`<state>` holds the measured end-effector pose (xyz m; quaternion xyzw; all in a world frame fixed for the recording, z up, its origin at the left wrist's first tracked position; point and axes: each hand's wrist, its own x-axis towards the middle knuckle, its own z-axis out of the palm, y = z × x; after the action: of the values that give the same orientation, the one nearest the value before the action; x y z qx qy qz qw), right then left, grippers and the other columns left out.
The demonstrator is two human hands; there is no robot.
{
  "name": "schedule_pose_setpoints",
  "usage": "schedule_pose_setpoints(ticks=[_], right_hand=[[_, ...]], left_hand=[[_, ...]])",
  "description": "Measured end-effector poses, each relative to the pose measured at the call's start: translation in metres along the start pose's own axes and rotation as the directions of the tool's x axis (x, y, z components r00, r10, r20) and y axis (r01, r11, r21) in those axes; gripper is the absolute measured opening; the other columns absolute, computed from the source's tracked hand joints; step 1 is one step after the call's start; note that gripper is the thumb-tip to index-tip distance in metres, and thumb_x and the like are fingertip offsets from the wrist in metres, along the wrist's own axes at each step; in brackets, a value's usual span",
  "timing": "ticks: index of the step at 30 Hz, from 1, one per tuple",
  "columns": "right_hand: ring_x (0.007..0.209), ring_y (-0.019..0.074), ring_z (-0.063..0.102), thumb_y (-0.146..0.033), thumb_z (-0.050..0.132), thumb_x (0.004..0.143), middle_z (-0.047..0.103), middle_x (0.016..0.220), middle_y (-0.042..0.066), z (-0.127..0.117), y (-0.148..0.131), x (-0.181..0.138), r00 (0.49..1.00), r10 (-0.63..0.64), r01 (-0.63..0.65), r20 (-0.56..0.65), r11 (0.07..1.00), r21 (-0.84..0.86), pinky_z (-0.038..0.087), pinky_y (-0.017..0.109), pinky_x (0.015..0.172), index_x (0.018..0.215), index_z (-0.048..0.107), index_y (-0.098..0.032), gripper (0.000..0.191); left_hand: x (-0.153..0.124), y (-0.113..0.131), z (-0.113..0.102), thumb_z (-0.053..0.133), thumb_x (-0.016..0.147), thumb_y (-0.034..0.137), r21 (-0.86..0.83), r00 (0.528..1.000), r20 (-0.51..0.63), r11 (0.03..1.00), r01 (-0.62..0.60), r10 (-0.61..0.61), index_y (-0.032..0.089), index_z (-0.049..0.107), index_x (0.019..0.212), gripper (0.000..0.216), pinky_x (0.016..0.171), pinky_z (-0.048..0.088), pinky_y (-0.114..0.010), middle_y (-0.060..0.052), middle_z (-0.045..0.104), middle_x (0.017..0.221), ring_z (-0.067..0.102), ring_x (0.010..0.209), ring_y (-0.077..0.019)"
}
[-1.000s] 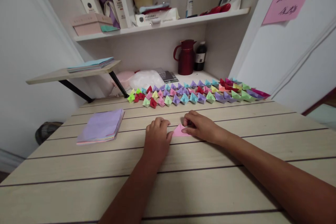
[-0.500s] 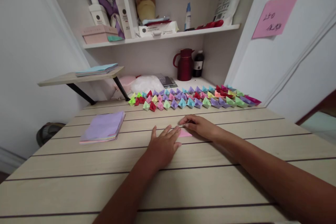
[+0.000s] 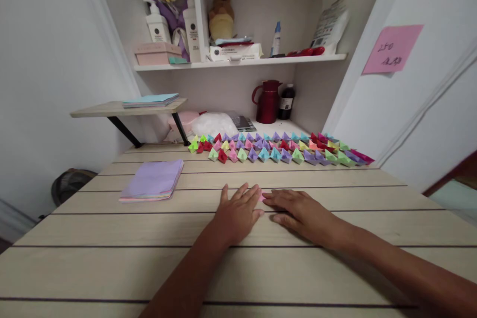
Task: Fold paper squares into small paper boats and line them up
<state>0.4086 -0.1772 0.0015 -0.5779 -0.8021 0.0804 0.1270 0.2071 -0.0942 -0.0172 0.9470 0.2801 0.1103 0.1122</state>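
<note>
At the far left, just outside the left edge of the worktop [image 3: 298,278], sits a dark, rounded thing [image 3: 72,184] that I cannot make out. By the worktop's back left corner stands a small raised shelf [image 3: 95,109] on black legs, a blue-topped paper stack [image 3: 151,100] lying on it. In front of it, near the left edge, a purple-topped paper stack [image 3: 152,180] lies flat, other colours showing along its side. From beside the shelf's right leg, little folded paper boats [image 3: 275,155] run in rows along the back edge, nearly to the back right corner — purple, blue, green, red, pink and yellow among them.

Nearer the back edge than the front, around the middle, my left hand [image 3: 238,213] lies palm down, fingers spread and thumb out to the right. Just right of its fingertips a small bit of pink paper [image 3: 262,197] shows, flat on the worktop; my fingers cover too much for me to tell its shape. Straight beyond, behind the boats, stands a red jug [image 3: 268,102]. My right hand [image 3: 303,213] lies palm down too — fingers stretched out close together, thumb apart, the foremost fingertips touching the paper. On the wall past the right edge hangs a pink note [image 3: 393,49].
</note>
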Motion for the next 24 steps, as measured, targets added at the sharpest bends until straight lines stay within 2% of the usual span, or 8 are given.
schedule_pose_setpoints(ticks=[3, 6, 8, 13, 18, 21, 24], right_hand=[[0.104, 0.0273, 0.056, -0.025, 0.058, 0.082, 0.065, 0.111, 0.01, -0.008, -0.004, 0.025, 1.0, 0.029, -0.029, -0.007, 0.999, -0.031, 0.043, 0.04, 0.087, 0.115, 0.061, -0.023, 0.034], [0.095, 0.0269, 0.058, -0.022, 0.062, 0.076, 0.062, 0.105, 0.01, -0.012, -0.011, 0.044, 0.999, 0.044, -0.042, 0.016, 0.993, -0.108, 0.045, 0.035, 0.074, 0.11, 0.062, -0.024, 0.034], [0.092, 0.0262, 0.058, -0.025, 0.064, 0.075, 0.06, 0.104, 0.009, -0.013, -0.013, 0.052, 0.998, 0.041, -0.036, 0.045, 0.993, -0.117, 0.043, 0.032, 0.068, 0.105, 0.062, -0.024, 0.03], [0.094, 0.0257, 0.056, -0.033, 0.064, 0.077, 0.058, 0.103, 0.008, -0.012, -0.004, 0.058, 0.996, 0.012, -0.009, 0.083, 0.999, -0.036, 0.042, 0.033, 0.072, 0.101, 0.058, -0.022, 0.027], [0.097, 0.0245, 0.055, -0.041, 0.061, 0.08, 0.058, 0.106, 0.007, -0.001, 0.006, 0.052, 1.0, -0.006, 0.006, -0.006, 1.0, 0.028, 0.042, 0.034, 0.078, 0.106, 0.056, -0.023, 0.031], [0.097, 0.0255, 0.055, -0.036, 0.053, 0.087, 0.06, 0.102, 0.01, 0.005, 0.003, 0.05, 0.995, -0.008, 0.0, -0.1, 0.997, -0.08, 0.042, 0.034, 0.077, 0.103, 0.058, -0.021, 0.024], [0.086, 0.0247, 0.058, -0.032, 0.043, 0.092, 0.063, 0.092, 0.011, 0.008, -0.004, 0.051, 0.986, -0.046, 0.008, -0.163, 0.974, -0.226, 0.041, 0.033, 0.073, 0.094, 0.062, -0.018, 0.023]], left_hand=[[-0.001, -0.003, 0.002, 0.046, 0.091, 0.031, -0.072, 0.988, -0.143, 0.996, 0.047, -0.057, 0.027, 0.044, 0.134, 0.043, 0.113, 0.013, -0.055, -0.006, 0.049, 0.141, 0.038, 0.134, -0.022], [0.0, -0.008, 0.003, 0.054, 0.085, 0.021, -0.153, 0.964, -0.223, 0.982, 0.113, -0.145, 0.026, 0.05, 0.127, 0.043, 0.111, 0.024, -0.046, -0.005, 0.057, 0.133, 0.047, 0.125, -0.0196], [0.001, -0.011, 0.003, 0.058, 0.082, 0.019, -0.175, 0.955, -0.249, 0.977, 0.118, -0.16, 0.025, 0.052, 0.124, 0.043, 0.108, 0.027, -0.042, -0.004, 0.06, 0.128, 0.049, 0.122, -0.0194], [0.003, -0.013, 0.001, 0.06, 0.081, 0.022, -0.151, 0.942, -0.283, 0.979, 0.14, -0.179, 0.026, 0.056, 0.117, 0.036, 0.098, 0.035, -0.041, -0.002, 0.064, 0.118, 0.053, 0.112, -0.0214], [0.004, -0.013, 0.0, 0.059, 0.084, 0.023, -0.12, 0.937, -0.281, 0.976, 0.18, -0.208, 0.027, 0.064, 0.102, 0.02, 0.09, 0.037, -0.039, -0.001, 0.065, 0.11, 0.054, 0.106, -0.0214], [0.007, -0.012, -0.003, 0.059, 0.084, 0.022, -0.13, 0.933, -0.282, 0.972, 0.194, -0.223, 0.026, 0.066, 0.098, 0.017, 0.088, 0.037, -0.038, -0.001, 0.066, 0.107, 0.055, 0.104, -0.0204], [0.011, -0.012, -0.006, 0.057, 0.085, 0.024, -0.185, 0.922, -0.282, 0.958, 0.219, -0.266, 0.024, 0.068, 0.093, 0.013, 0.088, 0.039, -0.038, -0.002, 0.068, 0.102, 0.056, 0.1, -0.0205]])
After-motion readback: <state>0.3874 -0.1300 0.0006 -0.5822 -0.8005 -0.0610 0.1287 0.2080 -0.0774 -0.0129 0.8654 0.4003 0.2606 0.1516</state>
